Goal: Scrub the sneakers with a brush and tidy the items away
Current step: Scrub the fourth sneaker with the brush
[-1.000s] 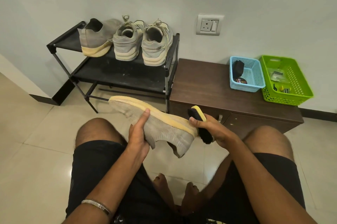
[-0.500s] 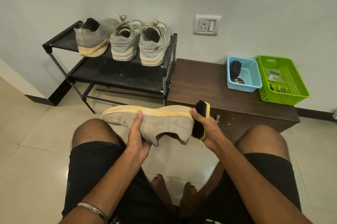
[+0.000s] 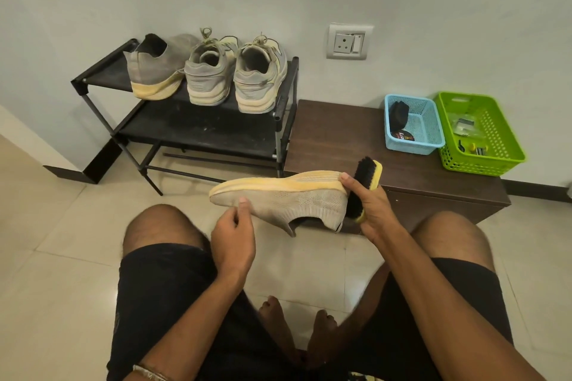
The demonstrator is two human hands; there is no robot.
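Note:
A beige mesh sneaker [image 3: 294,199] with a yellow sole hangs on its side over my knees, sole edge up and toe to the left. My left hand [image 3: 235,238] holds it near the toe, thumb pressed on the mesh. My right hand [image 3: 373,210] grips a brush [image 3: 366,177] with black bristles and a yellow back. The bristles lie against the sneaker's heel, and my right thumb rests on the heel end of the sole. Three more sneakers [image 3: 210,74] stand on the black shoe rack [image 3: 198,132].
A low brown cabinet [image 3: 337,139] stands right of the rack, against the wall. On it sit a blue basket [image 3: 414,146] with a dark item and a green basket [image 3: 483,163] with small things. Tiled floor lies around my bare knees and feet.
The sneaker has levelled out and moved right. My left hand slid from mid-shoe toward the toe. The brush swung from under the heel to stand upright against it.

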